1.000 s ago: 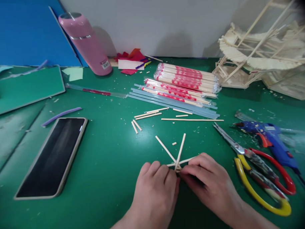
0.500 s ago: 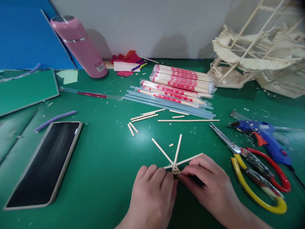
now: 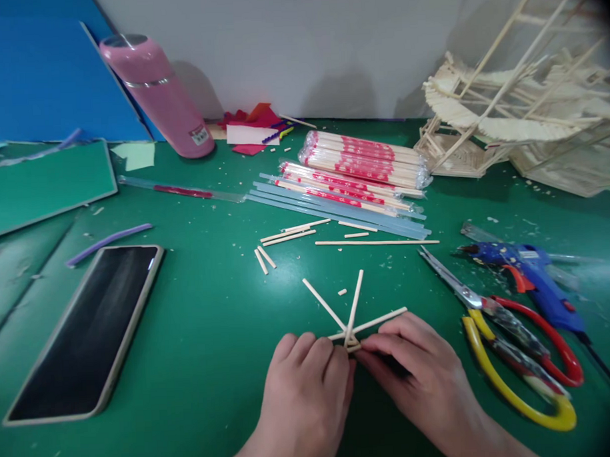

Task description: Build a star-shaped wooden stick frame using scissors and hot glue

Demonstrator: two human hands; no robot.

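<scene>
Near the table's front edge, a small frame of thin wooden sticks (image 3: 356, 300) has several sticks crossing and fanning out from one joint. My left hand (image 3: 305, 388) is closed on its left side, fingers curled over the sticks and hiding part of them. From the right, my right hand (image 3: 420, 371) pinches a short stick at the frame's base between thumb and forefinger. A tiny stick offcut (image 3: 342, 292) lies just beyond the frame. Farther out are cut stick pieces (image 3: 288, 237) and one long stick (image 3: 377, 242).
To the right lie scissors (image 3: 480, 302) with red and yellow handles and a blue glue gun (image 3: 531, 274). A phone (image 3: 83, 336) rests at left. Behind are glue sticks (image 3: 329, 207), wrapped chopsticks (image 3: 365, 156), a pink bottle (image 3: 163, 97) and a wooden stick model (image 3: 501, 115).
Both hands keep their hold on the stick frame, almost still. The view has shifted very slightly.
</scene>
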